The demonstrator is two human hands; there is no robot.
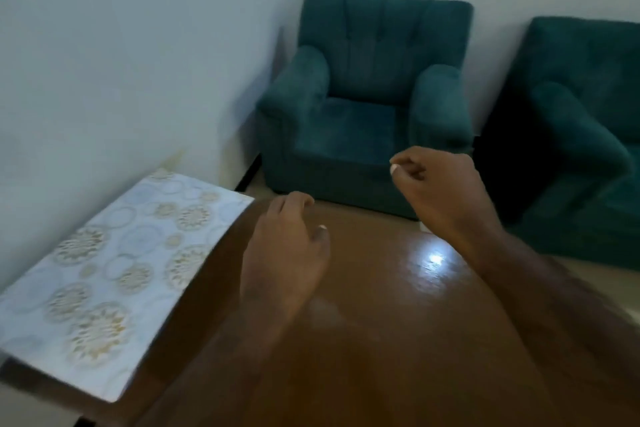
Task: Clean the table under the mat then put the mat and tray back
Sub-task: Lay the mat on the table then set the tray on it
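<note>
Both hands, left hand (284, 250) and right hand (440, 184), hover empty, fingers curled.

Single head view, looking forward-down, close over table (398, 340).

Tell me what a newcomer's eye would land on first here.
Two bare hands, the left hand and right hand, hover empty over the glossy wooden table. The patterned mat lies at the table's left side, and two teal armchairs stand behind.
</note>
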